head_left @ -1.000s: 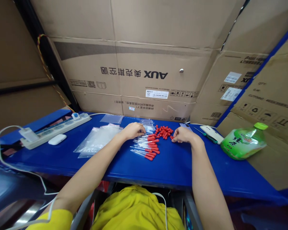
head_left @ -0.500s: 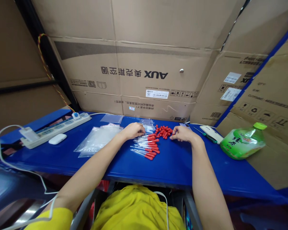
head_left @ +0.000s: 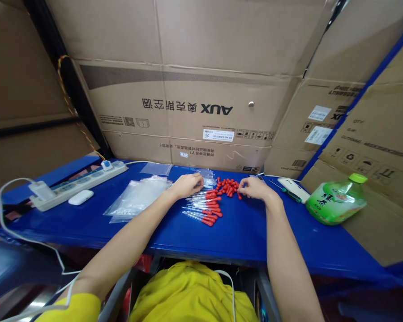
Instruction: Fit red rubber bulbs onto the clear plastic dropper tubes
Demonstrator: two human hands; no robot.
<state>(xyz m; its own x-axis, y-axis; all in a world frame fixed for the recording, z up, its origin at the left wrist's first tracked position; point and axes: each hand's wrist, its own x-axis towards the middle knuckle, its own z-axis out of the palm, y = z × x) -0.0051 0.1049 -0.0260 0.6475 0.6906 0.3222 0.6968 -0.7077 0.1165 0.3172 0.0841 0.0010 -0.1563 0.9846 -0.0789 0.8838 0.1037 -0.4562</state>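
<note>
My left hand (head_left: 188, 185) is closed, its fingertips at the left side of a bunch of clear glass dropper tubes (head_left: 207, 177). What lies in its pinch, if anything, is too small to make out. With thumb and finger together, my right hand (head_left: 254, 188) pinches a red rubber bulb at the right edge of a pile of loose red rubber bulbs (head_left: 227, 186). Between the hands and nearer me, several droppers (head_left: 206, 211) lie in a stacked row, glass tips to the left and red bulbs to the right.
Clear plastic bags (head_left: 137, 197) lie left of my left hand. Beyond them are a white case (head_left: 81, 197) and a power strip (head_left: 80, 183). At right are a screwdriver (head_left: 290, 194), a white tool (head_left: 294, 189) and a green bottle (head_left: 336, 201). Cardboard (head_left: 188, 80) walls the blue table (head_left: 235, 237).
My right hand has shifted slightly and its fingers have drawn closer together at the edge of the bulb pile. My left hand stays at the glass tubes. The camera view has tilted slightly.
</note>
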